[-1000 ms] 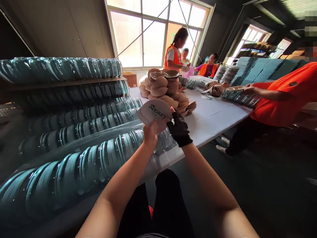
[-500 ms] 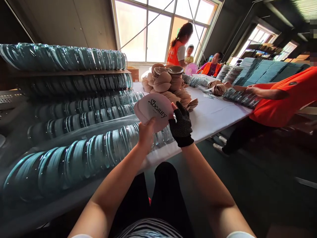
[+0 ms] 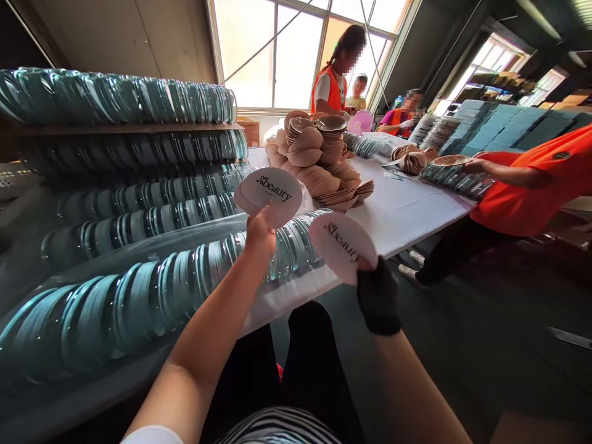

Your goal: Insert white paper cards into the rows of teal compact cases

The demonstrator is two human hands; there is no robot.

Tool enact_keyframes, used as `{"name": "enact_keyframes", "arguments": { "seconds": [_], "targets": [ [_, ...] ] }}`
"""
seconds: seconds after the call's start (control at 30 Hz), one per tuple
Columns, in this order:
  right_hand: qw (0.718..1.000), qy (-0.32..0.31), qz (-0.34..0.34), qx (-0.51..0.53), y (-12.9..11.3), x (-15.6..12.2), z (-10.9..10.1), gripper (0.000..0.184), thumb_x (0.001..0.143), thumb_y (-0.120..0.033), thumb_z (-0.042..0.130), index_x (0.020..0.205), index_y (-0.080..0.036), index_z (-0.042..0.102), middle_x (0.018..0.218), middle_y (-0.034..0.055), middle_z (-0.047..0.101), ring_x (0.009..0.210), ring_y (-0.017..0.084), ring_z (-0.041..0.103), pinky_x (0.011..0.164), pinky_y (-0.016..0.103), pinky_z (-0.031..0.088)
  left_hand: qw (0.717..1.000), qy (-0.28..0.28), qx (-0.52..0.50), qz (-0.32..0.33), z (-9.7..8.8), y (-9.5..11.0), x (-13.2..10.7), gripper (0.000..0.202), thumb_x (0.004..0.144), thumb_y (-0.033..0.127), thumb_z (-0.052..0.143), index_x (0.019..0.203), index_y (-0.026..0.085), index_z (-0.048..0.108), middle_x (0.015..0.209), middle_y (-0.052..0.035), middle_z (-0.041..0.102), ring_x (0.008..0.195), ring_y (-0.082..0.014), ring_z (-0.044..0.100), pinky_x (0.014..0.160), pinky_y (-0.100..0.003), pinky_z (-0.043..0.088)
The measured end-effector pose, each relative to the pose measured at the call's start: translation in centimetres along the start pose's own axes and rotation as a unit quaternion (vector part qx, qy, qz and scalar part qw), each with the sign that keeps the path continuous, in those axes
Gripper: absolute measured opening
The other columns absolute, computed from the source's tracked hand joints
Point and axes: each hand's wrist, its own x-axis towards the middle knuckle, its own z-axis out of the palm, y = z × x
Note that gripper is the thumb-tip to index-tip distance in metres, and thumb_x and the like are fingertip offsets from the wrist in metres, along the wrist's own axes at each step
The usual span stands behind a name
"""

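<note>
- Head view: the white-covered counter is stretched out beyond both hands, well to the right of the left hand.
- Long rows of glossy bluish discs, stood on edge, are lined up to the left of the left hand; the nearest row is continued behind and below it. The highest row is carried on a flat board.
- A large window is seen far beyond the left hand.
- Well to the right of the right hand, a co-worker in an orange top is seen, by whom a round piece is held.
- Just beyond the hands, a heap of beige discs is piled on the counter.
- Farther beyond the right hand, pale blue stacks are seen.
- Past the heap, a person in an orange vest is seen.
- One white printed disc is gripped by the right hand, in a black glove with bare fingertips; it is tilted toward the camera.
- Overlapping white discs, apparently two, are pinched in the bare left hand, apart from the right hand's disc.
- "beauty" lettering is shown on both faces.
</note>
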Motion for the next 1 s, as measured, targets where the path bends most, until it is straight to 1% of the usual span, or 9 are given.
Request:
{"name": "enact_keyframes", "arguments": {
  "seconds": [0.1, 0.2, 0.3, 0.43, 0.57, 0.7, 0.77, 0.9, 1.0],
  "targets": [
    [0.990, -0.107, -0.080, -0.052, 0.4, -3.6, -1.1, 0.041, 0.095, -0.041, 0.038, 0.099, -0.017, 0.070, 0.074, 0.0100, 0.071, 0.063, 0.021, 0.065, 0.053, 0.027, 0.044, 1.000, -0.008, -0.005, -0.005, -0.3, -0.7, 0.7, 0.038, 0.078, 0.004, 0.065, 0.113, 0.020, 0.065, 0.108, -0.0055, 0.073, 0.104, -0.0212, 0.068, 0.097, -0.044, 0.052],
    [0.972, -0.149, -0.144, -0.106, 0.0, -4.6, -0.5, 0.042, 0.097, -0.035, 0.033, 0.108, -0.017, 0.070, 0.079, 0.0097, 0.073, 0.065, 0.019, 0.066, 0.055, 0.025, 0.043, 1.000, -0.009, -0.018, 0.009, -0.8, -1.5, 0.5, 0.035, 0.077, 0.003, 0.066, 0.109, 0.019, 0.067, 0.105, -0.0056, 0.074, 0.104, -0.0205, 0.068, 0.098, -0.042, 0.052],
    [0.956, -0.181, -0.143, -0.182, -1.4, -3.1, 1.2, 0.042, 0.098, -0.034, 0.032, 0.112, -0.017, 0.068, 0.073, 0.0085, 0.071, 0.059, 0.017, 0.063, 0.051, 0.025, 0.036, 1.000, -0.003, -0.017, 0.013, -1.0, -1.8, 0.3, 0.034, 0.075, 0.004, 0.068, 0.106, 0.019, 0.067, 0.104, -0.0057, 0.074, 0.105, -0.0212, 0.068, 0.099, -0.043, 0.051],
    [0.926, -0.239, -0.099, -0.273, -3.6, 0.9, 3.8, 0.041, 0.100, -0.039, 0.032, 0.116, -0.016, 0.063, 0.075, 0.0102, 0.070, 0.058, 0.018, 0.061, 0.050, 0.026, 0.025, 0.999, 0.004, 0.000, 0.032, -0.9, -1.6, 0.6, 0.035, 0.075, 0.004, 0.069, 0.106, 0.019, 0.068, 0.100, -0.0047, 0.075, 0.104, -0.0208, 0.068, 0.099, -0.041, 0.051],
    [0.922, -0.230, -0.118, -0.288, -4.3, 3.6, 5.9, 0.046, 0.102, -0.042, 0.026, 0.119, -0.014, 0.058, 0.079, 0.0127, 0.070, 0.067, 0.020, 0.063, 0.055, 0.026, 0.025, 0.999, 0.005, 0.001, 0.034, -0.7, -1.5, 0.8, 0.034, 0.076, 0.004, 0.067, 0.107, 0.019, 0.068, 0.097, -0.0048, 0.075, 0.102, -0.0203, 0.069, 0.097, -0.041, 0.052],
    [0.917, -0.266, -0.140, -0.263, -3.7, 3.6, 7.9, 0.042, 0.103, -0.036, 0.024, 0.115, -0.014, 0.059, 0.085, 0.0125, 0.071, 0.070, 0.020, 0.064, 0.055, 0.027, 0.023, 0.999, -0.007, -0.010, 0.031, -0.8, -1.5, 0.8, 0.036, 0.076, 0.003, 0.067, 0.108, 0.019, 0.067, 0.100, -0.0052, 0.075, 0.102, -0.0197, 0.069, 0.097, -0.040, 0.052],
    [0.915, -0.279, -0.146, -0.253, -3.4, 3.3, 8.1, 0.041, 0.102, -0.035, 0.025, 0.114, -0.016, 0.059, 0.086, 0.0115, 0.071, 0.071, 0.020, 0.064, 0.055, 0.027, 0.023, 1.000, -0.004, -0.010, 0.029, -0.8, -1.5, 0.7, 0.035, 0.076, 0.003, 0.067, 0.108, 0.019, 0.067, 0.101, -0.0053, 0.075, 0.103, -0.0203, 0.068, 0.097, -0.041, 0.052],
    [0.934, -0.251, -0.138, -0.213, -3.3, 3.0, 7.4, 0.038, 0.101, -0.039, 0.029, 0.108, -0.017, 0.060, 0.084, 0.0089, 0.071, 0.072, 0.019, 0.064, 0.057, 0.026, 0.027, 1.000, 0.013, -0.004, 0.008, -0.7, -1.5, 0.5, 0.031, 0.075, 0.004, 0.069, 0.103, 0.018, 0.068, 0.100, -0.0057, 0.075, 0.103, -0.0220, 0.068, 0.097, -0.045, 0.052],
    [0.940, -0.256, -0.129, -0.185, -4.0, 3.3, 8.2, 0.033, 0.099, -0.034, 0.033, 0.106, -0.017, 0.060, 0.090, 0.0086, 0.071, 0.078, 0.019, 0.064, 0.060, 0.026, 0.031, 1.000, 0.015, -0.004, 0.009, -0.7, -1.6, 0.5, 0.031, 0.074, 0.004, 0.070, 0.101, 0.018, 0.069, 0.099, -0.0050, 0.075, 0.103, -0.0218, 0.069, 0.097, -0.044, 0.052]
  ]
}}
